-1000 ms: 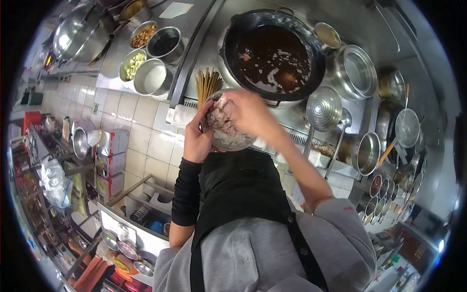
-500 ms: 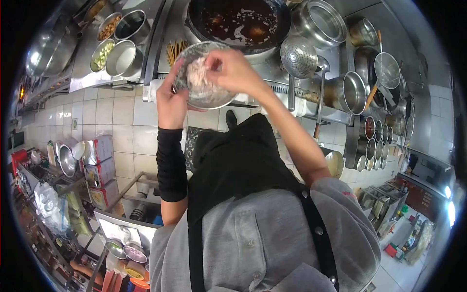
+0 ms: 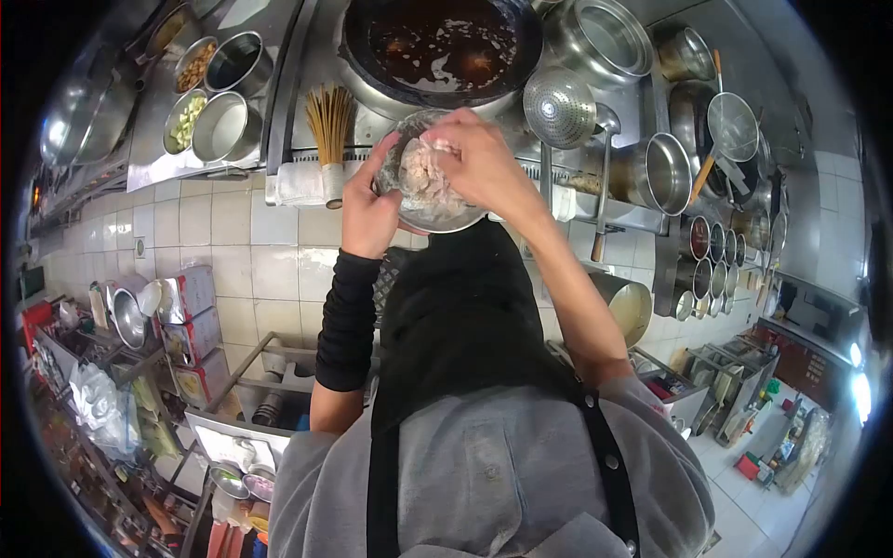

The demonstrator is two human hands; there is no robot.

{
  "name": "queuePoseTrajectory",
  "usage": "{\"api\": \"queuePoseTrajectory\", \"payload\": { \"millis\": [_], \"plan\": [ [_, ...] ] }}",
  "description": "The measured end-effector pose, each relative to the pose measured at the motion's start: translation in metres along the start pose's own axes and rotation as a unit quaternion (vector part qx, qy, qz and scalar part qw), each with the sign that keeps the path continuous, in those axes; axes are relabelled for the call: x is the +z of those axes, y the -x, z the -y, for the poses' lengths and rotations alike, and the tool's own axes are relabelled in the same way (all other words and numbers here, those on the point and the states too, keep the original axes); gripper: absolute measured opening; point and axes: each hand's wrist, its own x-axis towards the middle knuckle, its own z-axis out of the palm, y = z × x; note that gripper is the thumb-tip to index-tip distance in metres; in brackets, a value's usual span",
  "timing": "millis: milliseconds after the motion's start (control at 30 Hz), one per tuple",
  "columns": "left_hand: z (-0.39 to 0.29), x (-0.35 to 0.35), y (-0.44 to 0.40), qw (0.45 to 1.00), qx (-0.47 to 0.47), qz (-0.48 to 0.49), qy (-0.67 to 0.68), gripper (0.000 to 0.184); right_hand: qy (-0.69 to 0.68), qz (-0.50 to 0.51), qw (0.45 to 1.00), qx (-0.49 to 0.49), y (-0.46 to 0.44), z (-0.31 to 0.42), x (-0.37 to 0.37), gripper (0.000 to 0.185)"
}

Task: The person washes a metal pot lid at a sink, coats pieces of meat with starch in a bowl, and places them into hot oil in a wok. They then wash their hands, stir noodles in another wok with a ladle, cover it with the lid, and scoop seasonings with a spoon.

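Observation:
My left hand [image 3: 368, 212] grips the left rim of a metal bowl [image 3: 445, 221], thumb inside. Pale, powder-coated pieces of food [image 3: 424, 177] lie in the bowl. Over its right side, my right hand [image 3: 479, 166] has its fingers closed on some of the coated food; the fingertips are partly hidden. Just beyond the bowl sits a large black wok [image 3: 442, 98] of dark liquid with foam and browned pieces. A bamboo brush [image 3: 329, 130] stands left of the bowl beside a folded white cloth [image 3: 299, 183].
A perforated skimmer [image 3: 558, 107] and a ladle [image 3: 606, 119] rest right of the wok. Metal pots [image 3: 670, 173] and a strainer [image 3: 733, 127] are farther right. At the upper left are an empty-looking metal pot [image 3: 221, 127] and a bowl of chopped green pieces [image 3: 187, 121].
The view has shifted, so the wok sits higher in it. My left hand still holds the bowl, while my right hand has moved within it among the coated pieces.

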Motion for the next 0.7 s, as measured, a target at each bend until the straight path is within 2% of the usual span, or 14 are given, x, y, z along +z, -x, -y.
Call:
{"api": "queuePoseTrajectory", "payload": {
  "millis": [100,200,300,333,433,500,567,633,700],
  "plan": [
    [-0.002,0.011,-0.008,1.000,0.013,-0.018,0.009,0.072,0.120,0.015,0.992,-0.020,0.008,-0.026,0.003,0.023],
    [-0.009,0.013,-0.013,0.999,-0.003,-0.034,0.038,0.071,0.142,0.056,0.988,0.002,-0.004,-0.024,-0.019,0.024],
    [0.002,0.003,-0.031,0.995,0.054,-0.046,-0.073,0.071,-0.054,0.009,0.994,0.099,-0.017,-0.014,-0.049,0.022],
    [-0.011,0.010,-0.029,0.998,-0.029,-0.049,0.006,0.072,-0.090,-0.008,0.992,0.086,-0.021,-0.024,-0.048,0.019],
    [0.002,0.000,-0.040,0.998,0.016,-0.058,-0.022,0.073,-0.278,0.035,0.958,0.061,-0.041,-0.050,-0.052,0.020],
    [0.000,-0.001,-0.043,0.997,0.022,-0.068,-0.038,0.074,-0.166,0.046,0.981,0.095,-0.057,-0.070,-0.066,0.023],
    [-0.004,-0.007,-0.043,0.996,-0.006,-0.081,-0.021,0.075,-0.097,0.027,0.990,0.102,-0.085,-0.135,-0.051,0.025],
    [-0.016,-0.007,-0.044,0.995,-0.032,-0.092,0.011,0.076,0.136,-0.019,0.990,-0.010,-0.114,-0.228,-0.038,0.028],
    [-0.029,-0.006,-0.039,0.993,-0.050,-0.106,0.034,0.076,0.229,-0.096,0.968,-0.023,-0.132,-0.238,-0.056,0.030]
  ]
}}
